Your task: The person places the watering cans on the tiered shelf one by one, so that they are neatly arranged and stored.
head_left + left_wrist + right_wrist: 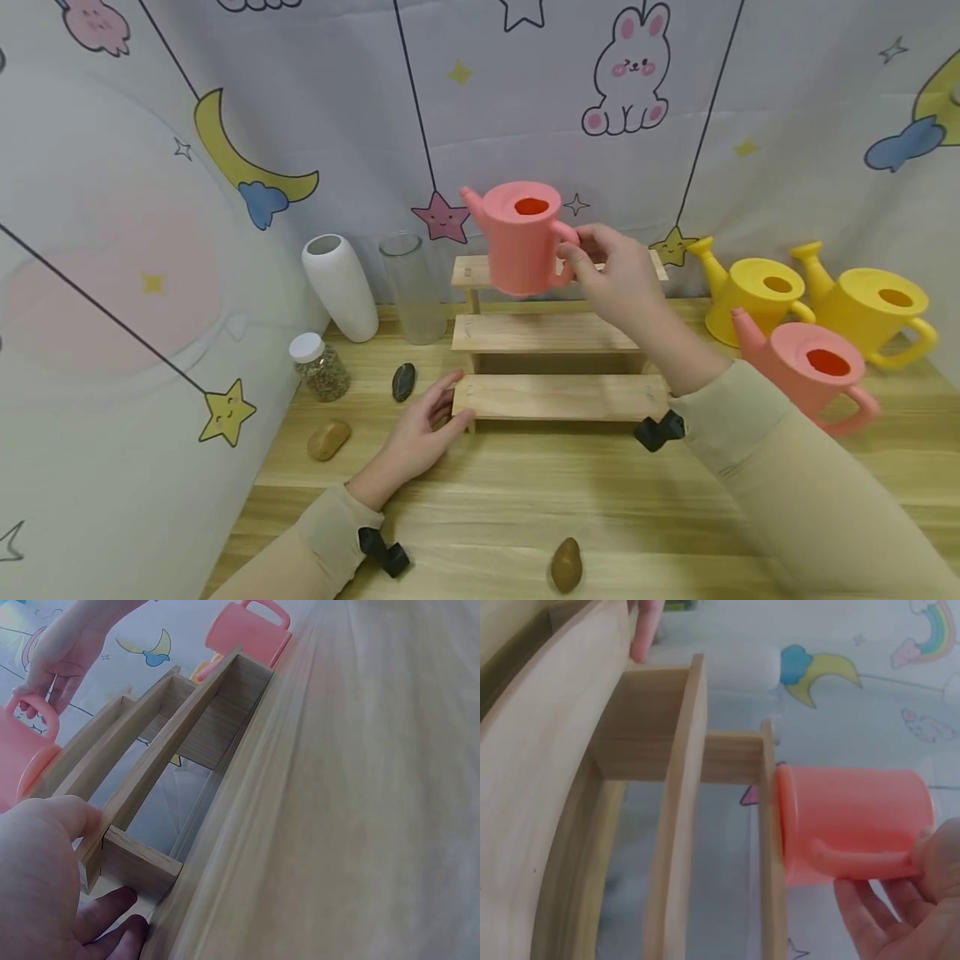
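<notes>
My right hand (611,271) holds a pink watering can (517,246) by its handle, upright, with the spout toward the left. In the right wrist view the can's base (786,825) is right at the top tier of a three-step wooden shelf stand (679,825). At the left end of the lowest tier is my left hand (416,442). The left wrist view shows its thumb (71,814) on the board's front and its fingers (112,919) around the end support, gripping the stand.
Two yellow watering cans (753,296) and another pink watering can (806,367) stand at the right. Left of the stand are a white vase (341,287), a glass vase (412,292), a lidded jar (322,371), a dark stone (403,382) and a tan stone (328,439). A brown pear-shaped object (566,567) lies in front.
</notes>
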A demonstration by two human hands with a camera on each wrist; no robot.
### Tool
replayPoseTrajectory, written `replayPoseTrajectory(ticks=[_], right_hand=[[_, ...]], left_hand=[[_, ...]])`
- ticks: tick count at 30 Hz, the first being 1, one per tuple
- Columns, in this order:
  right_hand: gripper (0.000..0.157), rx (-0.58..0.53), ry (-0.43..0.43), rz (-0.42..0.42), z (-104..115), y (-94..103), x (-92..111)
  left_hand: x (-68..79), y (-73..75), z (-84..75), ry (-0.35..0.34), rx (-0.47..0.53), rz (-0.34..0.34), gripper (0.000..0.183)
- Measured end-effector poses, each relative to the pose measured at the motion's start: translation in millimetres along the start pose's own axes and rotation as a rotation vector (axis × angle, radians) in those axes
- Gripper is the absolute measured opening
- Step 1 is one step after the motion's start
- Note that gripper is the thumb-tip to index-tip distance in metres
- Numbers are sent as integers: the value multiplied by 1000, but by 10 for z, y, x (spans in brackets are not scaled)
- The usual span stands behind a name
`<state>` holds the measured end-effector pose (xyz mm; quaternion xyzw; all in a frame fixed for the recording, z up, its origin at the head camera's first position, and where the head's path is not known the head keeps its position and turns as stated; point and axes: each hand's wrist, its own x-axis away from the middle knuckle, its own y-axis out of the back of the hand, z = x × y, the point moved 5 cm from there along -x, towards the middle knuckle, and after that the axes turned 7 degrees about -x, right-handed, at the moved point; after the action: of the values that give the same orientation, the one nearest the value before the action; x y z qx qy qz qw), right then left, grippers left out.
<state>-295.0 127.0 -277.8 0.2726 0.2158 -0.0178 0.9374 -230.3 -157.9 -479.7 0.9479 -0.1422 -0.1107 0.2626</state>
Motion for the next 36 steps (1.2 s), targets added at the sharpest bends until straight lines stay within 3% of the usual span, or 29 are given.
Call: replayPoseTrajectory(ticks=[17, 36], right_hand=[[38, -64, -45, 35, -22, -197, -205], [36, -34, -52, 34, -6, -336, -290]], left_hand=[[5, -6, 13, 15, -8, 2, 64], [10, 9, 9, 11, -22, 6, 65]])
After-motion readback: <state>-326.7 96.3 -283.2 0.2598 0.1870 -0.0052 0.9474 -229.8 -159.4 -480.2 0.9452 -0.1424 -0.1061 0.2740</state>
